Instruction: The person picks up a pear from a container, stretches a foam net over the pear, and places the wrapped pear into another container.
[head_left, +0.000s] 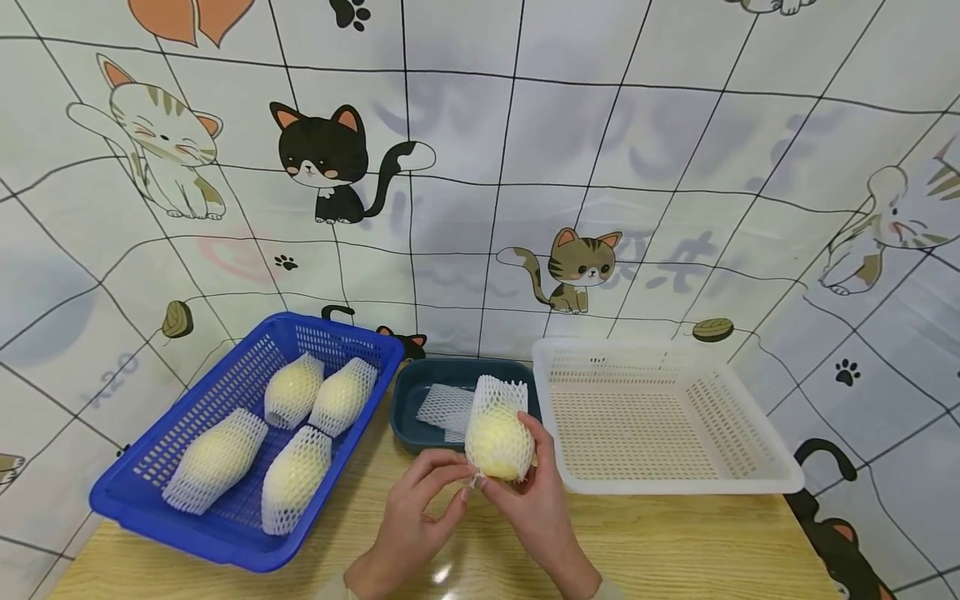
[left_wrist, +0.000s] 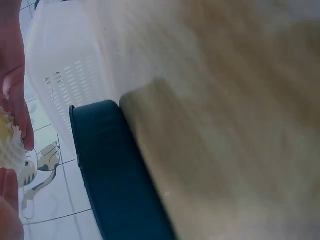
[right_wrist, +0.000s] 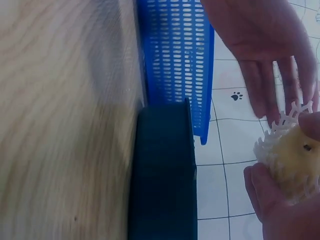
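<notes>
In the head view, a round yellow fruit (head_left: 498,446) sits inside a white foam net sleeve (head_left: 495,392), held up over the front of the teal tray (head_left: 405,425). My right hand (head_left: 536,508) grips the fruit from the right side. With thumb and fingertips, my left hand (head_left: 420,517) pinches the net's lower edge. The right wrist view shows the fruit's end (right_wrist: 292,162) with a small dark spot, poking out of the net's frayed opening. Flat white foam nets (head_left: 442,407) lie in the tray, partly hidden behind the fruit.
A blue basket (head_left: 187,546) on the left holds several net-wrapped yellow fruits (head_left: 217,458). On the right stands a white perforated basket (head_left: 667,486). All rest on a wooden table (head_left: 675,542), with a cat-patterned sheet (head_left: 465,167) rising behind.
</notes>
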